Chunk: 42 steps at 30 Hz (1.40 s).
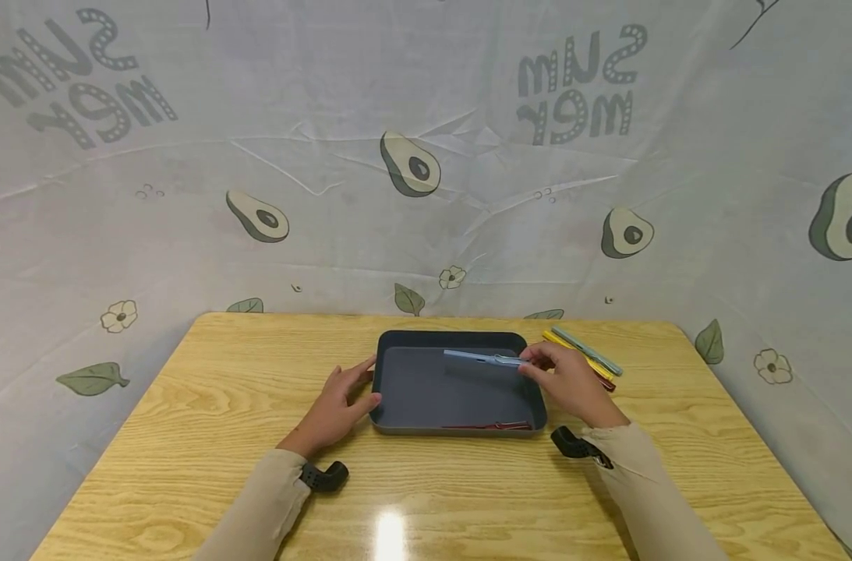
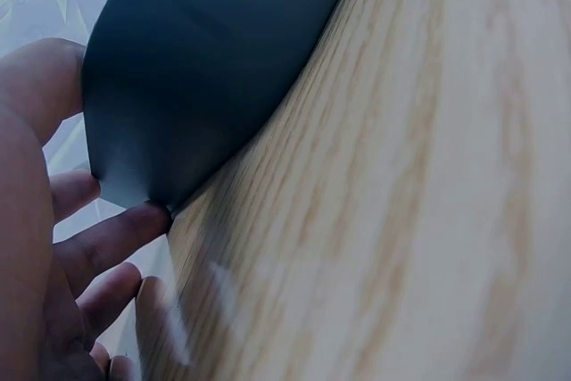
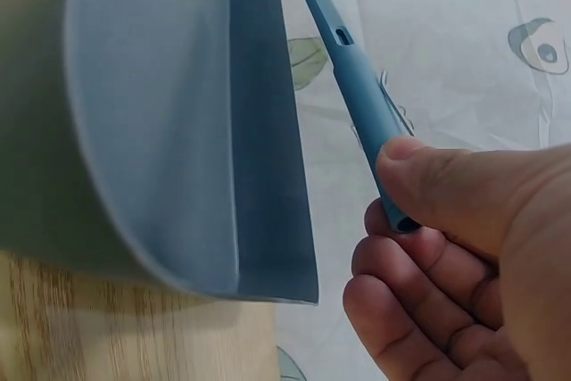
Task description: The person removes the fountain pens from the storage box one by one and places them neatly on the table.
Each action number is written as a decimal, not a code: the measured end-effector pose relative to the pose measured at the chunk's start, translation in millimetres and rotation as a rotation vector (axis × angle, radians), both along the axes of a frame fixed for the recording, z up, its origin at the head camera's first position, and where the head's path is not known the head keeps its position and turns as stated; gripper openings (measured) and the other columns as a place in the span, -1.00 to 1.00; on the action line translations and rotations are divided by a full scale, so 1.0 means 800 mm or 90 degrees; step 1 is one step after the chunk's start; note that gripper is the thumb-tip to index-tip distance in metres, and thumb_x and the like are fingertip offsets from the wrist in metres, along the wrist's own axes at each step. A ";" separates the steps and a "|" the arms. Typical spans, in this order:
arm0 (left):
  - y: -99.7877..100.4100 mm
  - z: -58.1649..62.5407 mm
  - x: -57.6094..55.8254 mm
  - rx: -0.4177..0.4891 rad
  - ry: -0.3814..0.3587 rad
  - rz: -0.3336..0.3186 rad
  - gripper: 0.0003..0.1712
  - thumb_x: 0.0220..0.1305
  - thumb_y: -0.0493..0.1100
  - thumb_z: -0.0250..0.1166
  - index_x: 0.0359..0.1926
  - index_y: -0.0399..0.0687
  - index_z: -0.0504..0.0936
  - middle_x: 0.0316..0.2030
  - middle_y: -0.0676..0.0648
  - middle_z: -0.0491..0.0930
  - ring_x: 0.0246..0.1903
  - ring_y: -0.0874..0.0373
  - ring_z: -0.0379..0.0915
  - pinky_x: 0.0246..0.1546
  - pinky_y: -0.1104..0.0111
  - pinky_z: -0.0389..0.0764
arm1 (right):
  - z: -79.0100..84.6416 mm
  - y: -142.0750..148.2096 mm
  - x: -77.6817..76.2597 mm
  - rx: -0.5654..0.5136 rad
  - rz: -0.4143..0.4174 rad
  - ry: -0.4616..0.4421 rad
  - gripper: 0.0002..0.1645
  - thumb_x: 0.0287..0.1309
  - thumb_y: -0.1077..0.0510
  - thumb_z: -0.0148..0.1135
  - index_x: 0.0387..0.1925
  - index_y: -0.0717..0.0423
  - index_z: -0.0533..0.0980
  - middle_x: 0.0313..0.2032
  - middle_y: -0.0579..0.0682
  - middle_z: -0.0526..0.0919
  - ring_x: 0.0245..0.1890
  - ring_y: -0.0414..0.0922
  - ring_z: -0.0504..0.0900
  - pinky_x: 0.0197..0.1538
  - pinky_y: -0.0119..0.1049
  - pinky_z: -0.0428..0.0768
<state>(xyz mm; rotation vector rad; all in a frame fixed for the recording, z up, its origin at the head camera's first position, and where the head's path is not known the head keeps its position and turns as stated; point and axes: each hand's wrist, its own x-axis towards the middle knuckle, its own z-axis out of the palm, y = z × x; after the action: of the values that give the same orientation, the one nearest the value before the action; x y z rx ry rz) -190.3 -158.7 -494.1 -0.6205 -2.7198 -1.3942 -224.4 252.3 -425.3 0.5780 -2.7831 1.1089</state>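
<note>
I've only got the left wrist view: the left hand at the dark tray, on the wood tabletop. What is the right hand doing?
Observer: The right hand pinches a blue pen near one end.
Operator: Anything inside the tray? I only see its outside.
Observer: Yes, a dark red pen lies along its near wall, toward the right.
Operator: And any more pens outside it?
Observer: Yes, just beyond its right side: a grey-green pen, a yellow pen and a second red pen, partly hidden by the hand.
</note>
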 end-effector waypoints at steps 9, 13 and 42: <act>-0.001 0.000 0.000 -0.005 -0.005 0.005 -0.18 0.51 0.05 0.27 0.62 -0.02 0.17 0.37 -0.18 0.49 0.41 -0.10 0.37 0.56 -0.16 -0.35 | 0.000 -0.002 -0.001 -0.002 -0.013 0.009 -0.86 0.32 0.22 0.39 -0.10 0.05 0.67 -0.26 -0.10 0.71 -0.25 -0.12 0.64 -0.25 -0.26 0.61; -0.001 0.001 0.000 -0.005 -0.008 0.004 -0.18 0.51 0.05 0.27 0.62 -0.03 0.17 0.37 -0.18 0.49 0.41 -0.10 0.37 0.56 -0.16 -0.35 | -0.002 -0.001 -0.002 0.001 -0.027 0.011 -0.85 0.33 0.20 0.40 -0.08 0.05 0.67 -0.25 -0.10 0.71 -0.24 -0.12 0.65 -0.23 -0.24 0.61; 0.000 0.001 0.001 -0.007 -0.001 0.004 -0.19 0.52 0.03 0.26 0.62 -0.06 0.17 0.37 -0.20 0.49 0.40 -0.14 0.37 0.55 -0.19 -0.34 | -0.007 0.019 -0.009 -0.023 -0.092 0.024 -0.82 0.40 0.16 0.35 -0.04 0.12 0.68 -0.20 0.02 0.75 -0.23 -0.05 0.70 -0.19 -0.24 0.63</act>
<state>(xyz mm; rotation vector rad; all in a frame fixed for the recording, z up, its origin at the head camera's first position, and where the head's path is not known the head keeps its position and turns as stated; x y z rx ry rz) -189.8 -158.3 -493.3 -0.6111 -2.7301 -1.3806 -231.9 267.5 -430.5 0.3821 -2.7176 1.1031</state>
